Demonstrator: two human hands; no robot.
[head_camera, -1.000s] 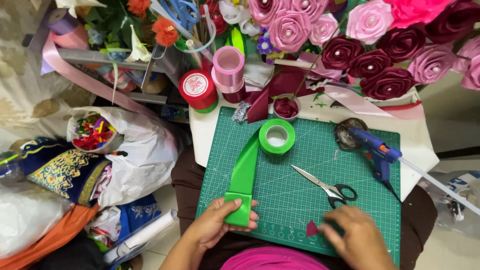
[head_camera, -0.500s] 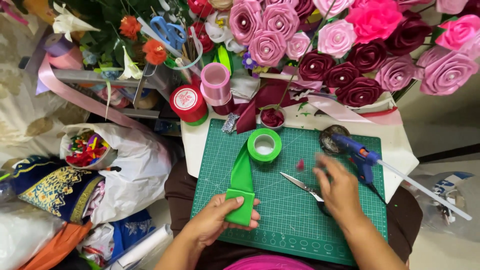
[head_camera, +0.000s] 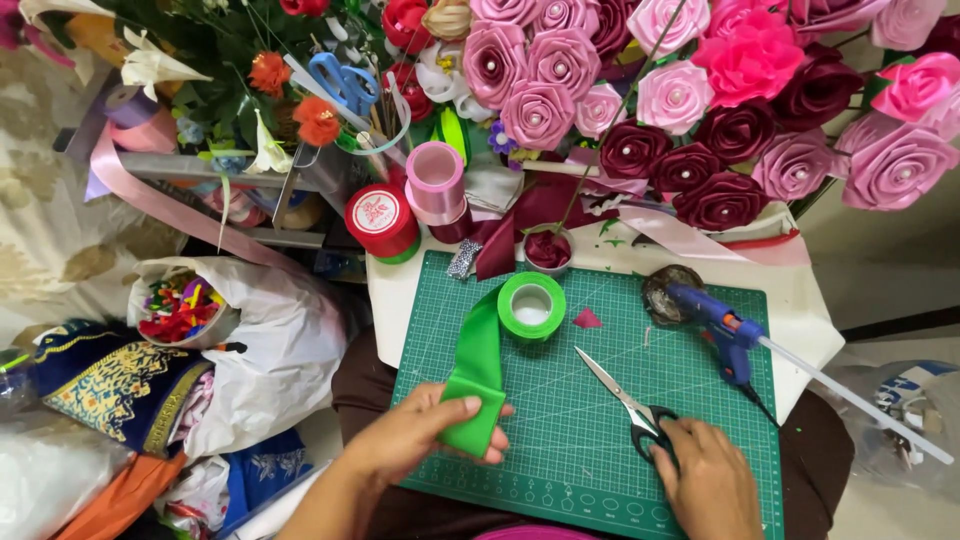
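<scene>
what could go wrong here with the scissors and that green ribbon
The left hand pinches the folded green ribbon with fingers wrapped over the fold, so a cut near there might nick them. The right hand rests on the scissors, whose open blades point at the ribbon roll. The glue gun lies close by.

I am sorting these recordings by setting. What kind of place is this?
Probably a home craft corner for making ribbon flowers: a green cutting mat on a small table, finished ribbon roses, ribbon rolls and a blue glue gun.
</scene>
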